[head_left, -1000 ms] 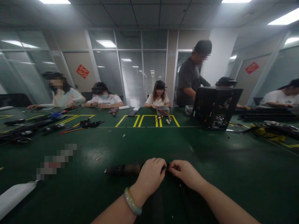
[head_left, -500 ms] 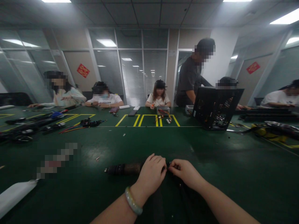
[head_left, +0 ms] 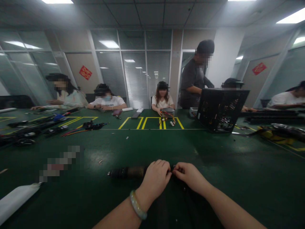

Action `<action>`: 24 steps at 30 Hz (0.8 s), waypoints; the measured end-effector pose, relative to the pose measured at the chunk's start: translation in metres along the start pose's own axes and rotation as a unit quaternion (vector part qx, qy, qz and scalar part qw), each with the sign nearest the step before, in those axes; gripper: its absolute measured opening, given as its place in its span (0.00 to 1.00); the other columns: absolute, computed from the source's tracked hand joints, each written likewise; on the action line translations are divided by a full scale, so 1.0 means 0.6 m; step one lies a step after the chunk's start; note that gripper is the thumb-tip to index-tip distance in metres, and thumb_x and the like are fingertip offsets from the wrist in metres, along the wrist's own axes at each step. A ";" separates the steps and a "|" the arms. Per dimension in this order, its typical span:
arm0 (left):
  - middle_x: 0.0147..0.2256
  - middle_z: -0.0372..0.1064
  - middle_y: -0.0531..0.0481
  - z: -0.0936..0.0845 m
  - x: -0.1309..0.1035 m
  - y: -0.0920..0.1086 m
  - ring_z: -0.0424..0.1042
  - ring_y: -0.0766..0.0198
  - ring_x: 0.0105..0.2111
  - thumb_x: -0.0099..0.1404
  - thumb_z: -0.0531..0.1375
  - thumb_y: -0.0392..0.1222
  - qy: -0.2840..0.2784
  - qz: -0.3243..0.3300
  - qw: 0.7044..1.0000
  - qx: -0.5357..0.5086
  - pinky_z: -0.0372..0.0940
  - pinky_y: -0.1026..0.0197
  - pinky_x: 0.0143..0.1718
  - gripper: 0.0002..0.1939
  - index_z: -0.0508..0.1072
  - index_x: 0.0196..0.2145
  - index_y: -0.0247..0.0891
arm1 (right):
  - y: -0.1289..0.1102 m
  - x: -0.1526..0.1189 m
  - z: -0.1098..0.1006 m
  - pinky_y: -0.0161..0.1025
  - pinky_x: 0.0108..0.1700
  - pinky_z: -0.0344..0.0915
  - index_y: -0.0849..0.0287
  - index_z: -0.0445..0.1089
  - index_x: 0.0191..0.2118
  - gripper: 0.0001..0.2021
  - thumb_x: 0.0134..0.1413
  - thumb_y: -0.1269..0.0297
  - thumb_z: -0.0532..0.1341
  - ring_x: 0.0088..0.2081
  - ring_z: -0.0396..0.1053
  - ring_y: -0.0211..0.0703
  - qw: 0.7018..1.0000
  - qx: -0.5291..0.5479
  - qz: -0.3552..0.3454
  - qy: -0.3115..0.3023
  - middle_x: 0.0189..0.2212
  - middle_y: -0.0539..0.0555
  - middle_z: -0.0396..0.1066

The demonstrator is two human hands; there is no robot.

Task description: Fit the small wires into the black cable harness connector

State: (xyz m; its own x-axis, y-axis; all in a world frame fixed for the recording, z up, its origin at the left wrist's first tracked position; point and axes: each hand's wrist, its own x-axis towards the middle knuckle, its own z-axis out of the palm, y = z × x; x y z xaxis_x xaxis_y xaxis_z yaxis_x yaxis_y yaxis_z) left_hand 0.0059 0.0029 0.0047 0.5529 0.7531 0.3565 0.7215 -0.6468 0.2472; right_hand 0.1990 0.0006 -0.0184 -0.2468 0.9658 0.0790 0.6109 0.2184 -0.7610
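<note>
A dark cylindrical tool (head_left: 134,172) lies across the green table in front of me, its narrow metal tip pointing left and a brownish band round its body. My left hand (head_left: 157,176) is closed over the tool's right end, which the palm and fingers hide. Close beside it, my right hand (head_left: 188,175) is closed in a pinch at that same end. What sits between its fingertips is too small and dark to make out. A dark strip or cable runs from there toward me, dim against the table.
A white wrapped item (head_left: 20,198) is at the left, and cables with black parts (head_left: 26,132) lie beyond it. A black computer case (head_left: 221,109) stands at the far right. Several people sit across the green table (head_left: 147,144); one person (head_left: 194,76) stands behind the case.
Both my hands stay at the tool's right end, with only a slight shift of the left wrist. Across the table, the standing person's arm has lifted and a seated person's hands have moved.
</note>
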 end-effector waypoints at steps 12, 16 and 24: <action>0.39 0.69 0.49 0.002 0.000 -0.005 0.67 0.58 0.42 0.63 0.57 0.33 0.020 0.016 1.000 -0.011 0.60 0.53 0.48 0.05 0.69 0.37 0.39 | -0.005 -0.001 -0.002 0.31 0.29 0.57 0.58 0.73 0.32 0.07 0.58 0.62 0.60 0.28 0.67 0.39 1.000 -0.001 -0.003 -0.004 0.26 0.47 0.72; 0.43 0.69 0.51 -0.001 -0.002 -0.006 0.66 0.58 0.47 0.62 0.58 0.31 0.035 0.040 0.999 -0.009 0.54 0.50 0.56 0.07 0.69 0.37 0.41 | -0.006 -0.001 -0.002 0.31 0.28 0.56 0.58 0.72 0.31 0.08 0.58 0.62 0.60 0.27 0.66 0.38 1.000 0.001 -0.001 0.000 0.25 0.48 0.71; 0.42 0.70 0.51 0.003 -0.002 -0.008 0.67 0.59 0.46 0.61 0.59 0.32 0.049 0.040 0.998 -0.015 0.53 0.50 0.58 0.07 0.68 0.37 0.41 | 0.001 0.001 0.000 0.31 0.28 0.56 0.58 0.73 0.32 0.07 0.57 0.63 0.60 0.28 0.67 0.39 1.000 0.007 -0.005 -0.004 0.26 0.48 0.72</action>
State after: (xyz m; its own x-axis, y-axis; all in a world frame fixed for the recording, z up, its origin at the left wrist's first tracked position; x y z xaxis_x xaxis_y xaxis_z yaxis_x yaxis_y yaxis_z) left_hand 0.0027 0.0053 0.0013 0.5639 0.6845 0.4620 0.6633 -0.7087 0.2404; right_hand 0.1993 0.0012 -0.0189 -0.2594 0.9623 0.0817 0.5974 0.2263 -0.7693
